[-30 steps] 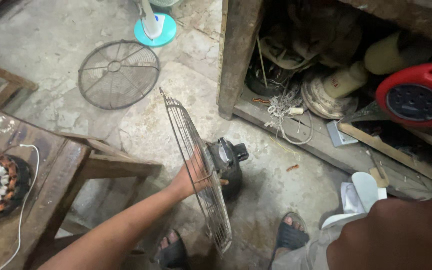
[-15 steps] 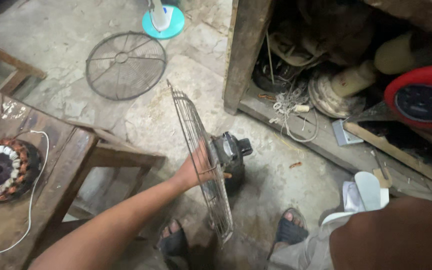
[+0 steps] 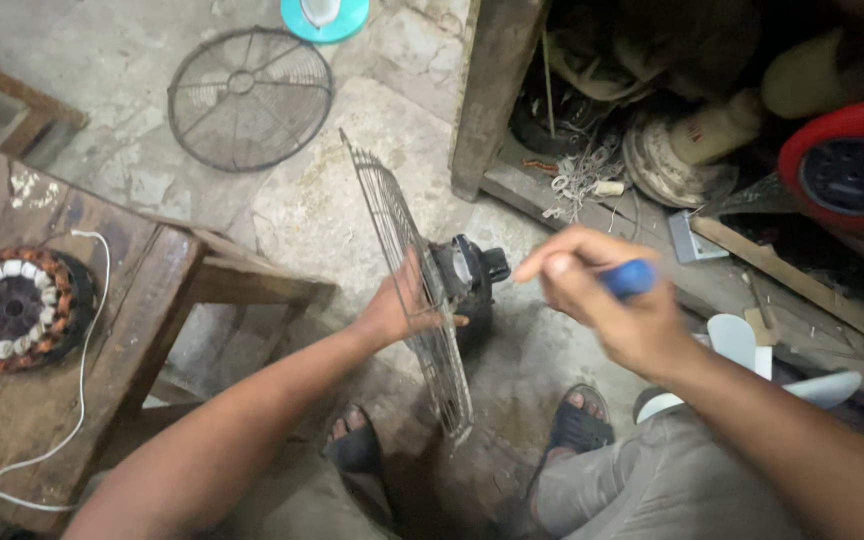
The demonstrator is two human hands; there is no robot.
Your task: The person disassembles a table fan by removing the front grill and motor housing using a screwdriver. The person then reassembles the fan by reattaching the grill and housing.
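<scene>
My left hand [image 3: 397, 310] grips a round wire fan guard [image 3: 402, 250], held edge-on and upright above the floor. A black fan motor [image 3: 467, 275] is fixed to the guard's far side. My right hand [image 3: 602, 300] is raised to the right of the motor and is closed around a tool with a blue handle [image 3: 630, 278]; its working end is hidden by my fingers. Below, my two feet in sandals rest on the concrete floor.
A second wire guard [image 3: 250, 97] lies flat on the floor at the back, near a teal fan base [image 3: 324, 18]. A wooden bench [image 3: 122, 300] on the left carries a copper-wound stator [image 3: 14, 310] with white wires. Cluttered shelves, a red round casing [image 3: 852, 160] and white fan blades [image 3: 742, 345] fill the right.
My right hand has risen from the bottom right corner and now holds a blue-handled tool near the motor. The left hand keeps its hold on the guard.
</scene>
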